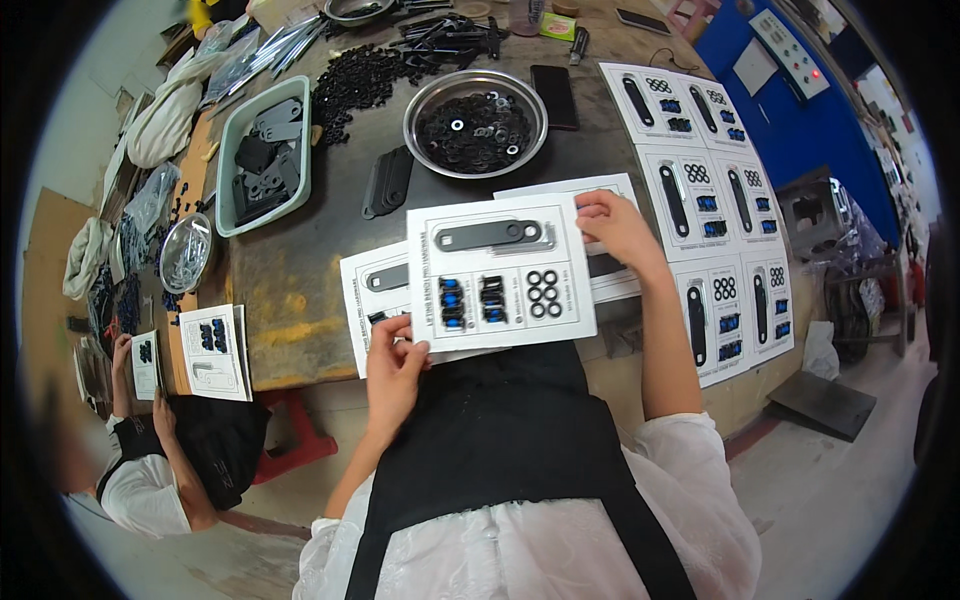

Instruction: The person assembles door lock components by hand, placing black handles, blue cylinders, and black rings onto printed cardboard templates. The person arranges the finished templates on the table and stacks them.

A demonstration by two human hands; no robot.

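Observation:
I hold a white printed card (pixel 500 275) over the table edge, with a flat black metal bar, blue-and-black small parts and black washers laid on it. My left hand (pixel 393 360) grips its lower left corner. My right hand (pixel 615 225) pinches its upper right corner. More printed cards (pixel 375 300) lie underneath, one carrying a black bar.
A metal bowl (pixel 420 105) of black washers stands behind the card, a black phone (pixel 555 95) beside it. A green tray (pixel 230 150) of grey plates sits at left. Several filled cards (pixel 700 190) lie at right. Another person (pixel 160 450) holds cards at lower left.

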